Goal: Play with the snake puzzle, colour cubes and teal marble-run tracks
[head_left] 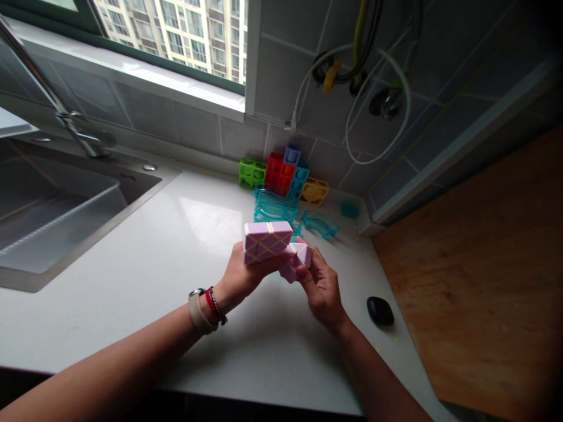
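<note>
A pink-and-white snake puzzle [266, 241] is held up above the white counter. Its left part is folded into a compact block, while a short angled end sticks out to the right. My left hand [247, 271] is closed round the block from below, with most of its fingers hidden behind it. My right hand [322, 284] pinches the angled end between thumb and fingers. Just beyond the puzzle lie clear teal plastic pieces [275, 205], partly covered by it.
Coloured plastic cubes, among them a green one [252, 173] and a yellow one [314, 191], stand against the tiled wall. A curved teal piece [320, 224] lies nearby. At right is a black rounded object [380, 311]; a sink [79, 234] with a faucet [83, 138] is at left.
</note>
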Demonstrator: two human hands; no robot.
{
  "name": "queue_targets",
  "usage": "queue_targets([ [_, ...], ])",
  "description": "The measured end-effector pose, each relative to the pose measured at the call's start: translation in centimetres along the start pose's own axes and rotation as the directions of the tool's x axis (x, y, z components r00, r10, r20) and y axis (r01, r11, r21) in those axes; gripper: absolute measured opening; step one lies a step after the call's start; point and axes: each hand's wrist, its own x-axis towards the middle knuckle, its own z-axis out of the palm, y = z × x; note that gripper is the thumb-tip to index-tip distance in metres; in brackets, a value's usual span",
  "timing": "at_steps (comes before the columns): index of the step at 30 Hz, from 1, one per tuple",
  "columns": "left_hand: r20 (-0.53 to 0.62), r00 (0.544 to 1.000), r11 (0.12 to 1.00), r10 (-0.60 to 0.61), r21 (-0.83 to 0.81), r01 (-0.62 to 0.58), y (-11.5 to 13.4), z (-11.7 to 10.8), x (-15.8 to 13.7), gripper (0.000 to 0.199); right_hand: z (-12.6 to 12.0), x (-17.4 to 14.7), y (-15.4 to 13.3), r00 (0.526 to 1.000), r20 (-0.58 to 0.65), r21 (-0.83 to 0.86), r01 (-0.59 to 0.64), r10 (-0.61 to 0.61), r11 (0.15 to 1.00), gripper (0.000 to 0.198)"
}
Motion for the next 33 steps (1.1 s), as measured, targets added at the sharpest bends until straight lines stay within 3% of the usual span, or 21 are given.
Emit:
queue_targets([
  [3,0.016,0.999,0.977,-0.031,-0.209,0.034,0.3,0.2,0.1,0.032,-0.5,-0.2,-0.1,0.995,0.092,0.086,-0.054,0.046,0.995,0.057],
  [7,0.192,0.973,0.892,-0.126,-0.407,0.196,0.6,0.5,0.0,0.023,-0.8,-0.5,0.5,0.964,0.222,0.365,-0.222,0.147,0.904,0.067],
  [14,0.228,0.960,0.773,-0.165,-0.574,0.269,-0.3,1.1,-0.1,0.020,0.8,-0.3,-0.2,0.948,0.143,0.671,-0.305,0.285,0.676,0.047],
  [17,0.266,0.960,0.845,-0.093,-0.488,0.217,-0.4,0.9,-0.4,0.032,0.8,-0.3,-0.2,0.944,0.133,0.730,-0.299,0.302,0.615,0.040],
  [21,0.296,0.950,0.984,0.104,-0.168,-0.056,0.1,0.3,-0.9,0.046,0.7,-0.5,0.4,0.936,0.201,0.759,-0.335,0.289,0.558,0.035],
  [23,0.353,0.912,0.977,0.209,-0.027,-0.213,0.7,0.1,-1.1,0.049,0.9,-0.7,0.7,0.916,0.280,0.741,-0.397,0.289,0.541,0.039],
  [25,0.384,0.888,0.958,0.252,0.028,-0.284,1.4,0.0,-1.3,0.047,1.2,-0.9,0.7,0.887,0.347,0.713,-0.460,0.304,0.528,0.042],
  [28,0.374,0.910,0.979,0.177,0.027,-0.201,2.3,0.1,-1.5,0.043,1.6,-1.2,0.8,0.867,0.388,0.685,-0.499,0.314,0.530,0.046],
  [33,0.363,0.930,0.996,0.054,0.045,-0.075,2.5,0.2,-1.6,0.046,1.7,-1.4,0.9,0.896,0.350,0.698,-0.443,0.273,0.562,0.046],
])
